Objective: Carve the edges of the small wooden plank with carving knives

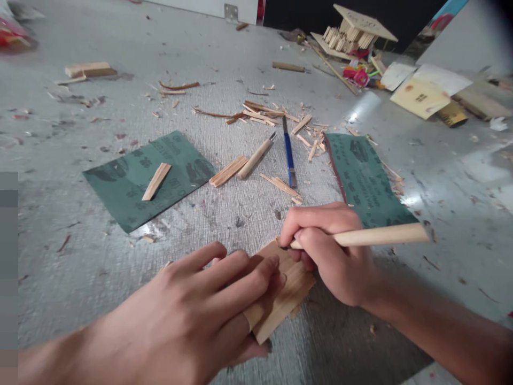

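Observation:
My left hand point(200, 310) grips a flat piece of wood point(298, 272), fingers laid across its face and the thumb partly hidden at its lower edge. My right hand point(332, 251) is closed like a pen grip around a wood carving tool point(380, 235) with a round, pale handle that points out to the right. Its working tip meets the upper end of the wood; the fingers and shadow mostly hide the blade. Just beyond the hands lie a second carving tool point(255, 159), a blue craft knife point(288, 155) and a short wood strip point(228, 171).
Green sandpaper sheets lie left point(120, 182) and right point(364, 176), the left one bearing a wood sliver point(156, 182). Wood shavings point(264, 112) litter the grey surface. Farther back are a wooden-handled tool point(289, 67), a small wooden model point(364, 24) and wood offcuts point(90, 69).

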`<state>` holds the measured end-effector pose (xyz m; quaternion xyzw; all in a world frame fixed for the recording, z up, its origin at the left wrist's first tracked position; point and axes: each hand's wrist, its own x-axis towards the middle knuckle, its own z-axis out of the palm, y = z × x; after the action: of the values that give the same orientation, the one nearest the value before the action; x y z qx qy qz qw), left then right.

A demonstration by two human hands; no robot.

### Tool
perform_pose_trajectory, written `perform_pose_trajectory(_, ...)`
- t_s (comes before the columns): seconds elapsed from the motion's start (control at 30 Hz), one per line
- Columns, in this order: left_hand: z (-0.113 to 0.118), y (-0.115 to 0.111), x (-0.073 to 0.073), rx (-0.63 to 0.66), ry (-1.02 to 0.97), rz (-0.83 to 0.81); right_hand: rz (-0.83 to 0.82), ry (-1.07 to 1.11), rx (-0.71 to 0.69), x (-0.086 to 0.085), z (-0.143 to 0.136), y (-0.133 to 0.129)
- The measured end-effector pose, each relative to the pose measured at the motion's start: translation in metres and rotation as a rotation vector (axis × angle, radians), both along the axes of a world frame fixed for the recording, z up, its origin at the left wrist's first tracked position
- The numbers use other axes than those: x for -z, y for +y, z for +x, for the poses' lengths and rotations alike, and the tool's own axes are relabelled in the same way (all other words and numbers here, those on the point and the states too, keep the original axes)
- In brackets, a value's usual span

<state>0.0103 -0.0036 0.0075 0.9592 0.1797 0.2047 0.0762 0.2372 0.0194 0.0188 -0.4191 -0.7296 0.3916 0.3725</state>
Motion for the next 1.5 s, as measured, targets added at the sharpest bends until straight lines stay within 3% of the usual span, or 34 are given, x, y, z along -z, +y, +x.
perform_pose_trajectory(0.2, -0.001, 0.002, 0.0, 0.02, 0.017, -0.003, 0.105, -0.08, -0.127, -0.002, 0.002, 0.003)
perform_pose_trajectory(0.37, 0.005, -0.005, -0.007, -0.204, 0.051, 0.009, 0.134, -0.117, -0.127, -0.001, -0.002, 0.002)
perform_pose_trajectory(0.57, 0.023, -0.013, -0.023, -0.319, 0.309, 0.052, 0.106, -0.173, -0.052, 0.001, -0.005, -0.001)
perform_pose_trajectory(0.77, 0.028, -0.014, -0.027, -0.433, 0.548, 0.118, 0.145, -0.207, 0.019, 0.003, -0.008, -0.004)
perform_pose_trajectory(1.0, 0.028, -0.02, -0.03, -0.447, 0.453, 0.142, 0.165, -0.166, 0.068, 0.008, -0.011, -0.008)
perform_pose_trajectory(1.5, 0.025, -0.014, -0.016, -0.419, 0.221, 0.139, 0.245, -0.184, 0.056, 0.014, -0.007, -0.023)
